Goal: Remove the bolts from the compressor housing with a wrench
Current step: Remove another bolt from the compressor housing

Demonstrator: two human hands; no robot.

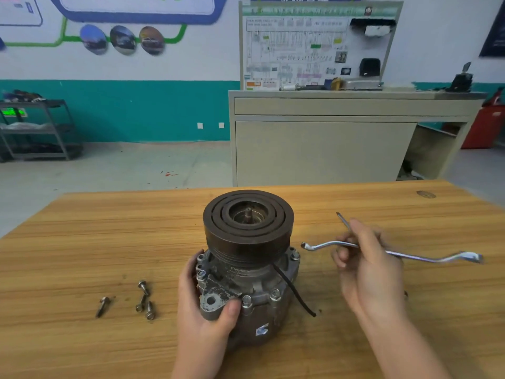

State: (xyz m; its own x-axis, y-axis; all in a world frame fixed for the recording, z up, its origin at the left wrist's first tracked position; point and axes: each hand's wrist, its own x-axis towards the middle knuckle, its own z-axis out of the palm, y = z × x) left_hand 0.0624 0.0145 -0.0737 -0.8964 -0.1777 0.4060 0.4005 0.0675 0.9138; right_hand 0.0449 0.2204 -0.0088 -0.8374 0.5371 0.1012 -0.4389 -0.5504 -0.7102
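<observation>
Compressor stands pulley-up, mid-counter, near the front edge. Housing flange is ringed with bolts: seated heads are seen at the front, front-right, right and left; the far side is hidden by the pulley. Four loose bolts lie on the counter to the left, well apart from the housing, so the job is judged partly done.

Left hand is wrapped round the housing's left side, thumb pressed on the mounting ear by the front bolt, fingers curled behind. Right hand is raised to the right, fingers closed on a thin dark rod, possibly a screwdriver or pick; the tip cannot be told. Wrench, a double offset ring type, lies on the counter just behind that hand; contact with it cannot be confirmed.

Step in hand, as judged: wrench to be taken up for the next seated bolt.

Advice:
- Rod to be set down first, clear of the swing.
- Ring end to be seated fully and squarely over the head before load is applied; a half-seated ring rounds the hex.
- Black cable drapes over the front-right flange; it should be kept out from under the wrench.
- Housing to be held firmly against the torque, thumb moved clear of the front bolt.
- Bolt to be broken loose with a short pull, then spun out by fingers and parked with the others.
- Pulley overhang limits the swing; the offset end should be used and reset often.
</observation>
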